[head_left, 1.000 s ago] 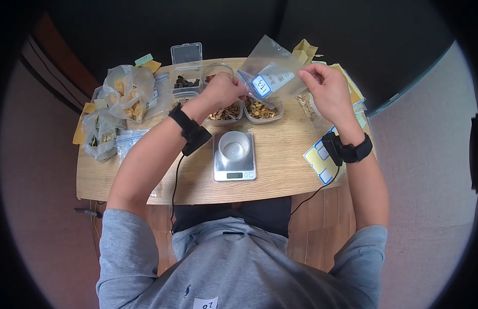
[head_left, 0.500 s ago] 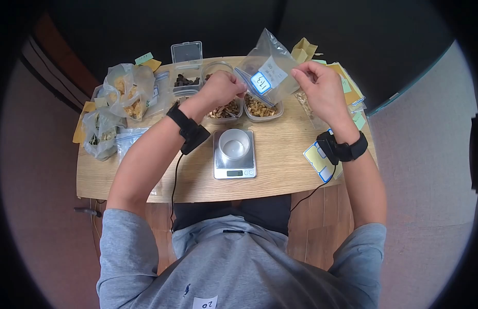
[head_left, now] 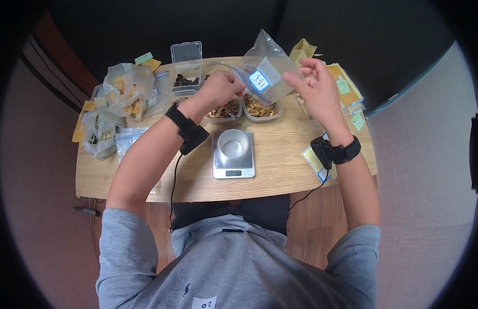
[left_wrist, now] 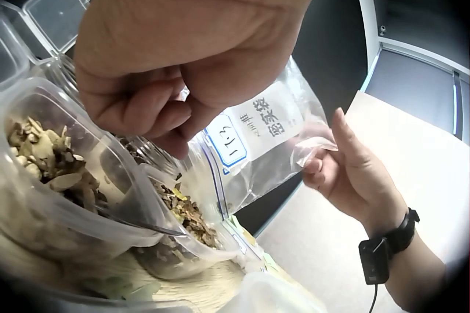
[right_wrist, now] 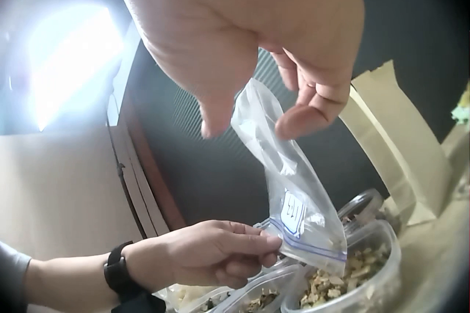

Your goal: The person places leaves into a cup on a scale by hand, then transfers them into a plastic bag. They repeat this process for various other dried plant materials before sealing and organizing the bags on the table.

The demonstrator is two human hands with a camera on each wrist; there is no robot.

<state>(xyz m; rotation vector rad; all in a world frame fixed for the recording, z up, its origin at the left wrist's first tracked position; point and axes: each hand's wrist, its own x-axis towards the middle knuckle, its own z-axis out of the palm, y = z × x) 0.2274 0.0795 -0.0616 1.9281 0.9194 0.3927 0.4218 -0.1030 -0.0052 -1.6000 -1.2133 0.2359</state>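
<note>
A clear zip bag (head_left: 272, 54) with a blue-bordered label slants over the right-hand plastic tub (head_left: 281, 110) of dried chopped pieces (head_left: 259, 109). At its zip edge, my left hand (head_left: 220, 88) pinches the bag between thumb and fingers, mouth end low. My right hand (head_left: 317, 95) is by the raised end. Its thumb and fingers stand apart with the bag's corner (right_wrist: 250, 107) between them. Below the tubs, a white bowl (head_left: 233, 144) sits on a small digital scale (head_left: 250, 167).
A second tub (head_left: 226, 121) of dried pieces adjoins the first, behind my left hand. A lidded box (head_left: 185, 67) holds dark pieces. Knotted plastic bags (head_left: 130, 85) crowd the left side. Paper envelopes (head_left: 347, 85) and yellow label cards (head_left: 312, 159) lie to the right.
My right hand has shifted left and its fingers have spread from their pinch on the bag. The bag has puffed out and swung slightly left. My left hand keeps its pinch.
</note>
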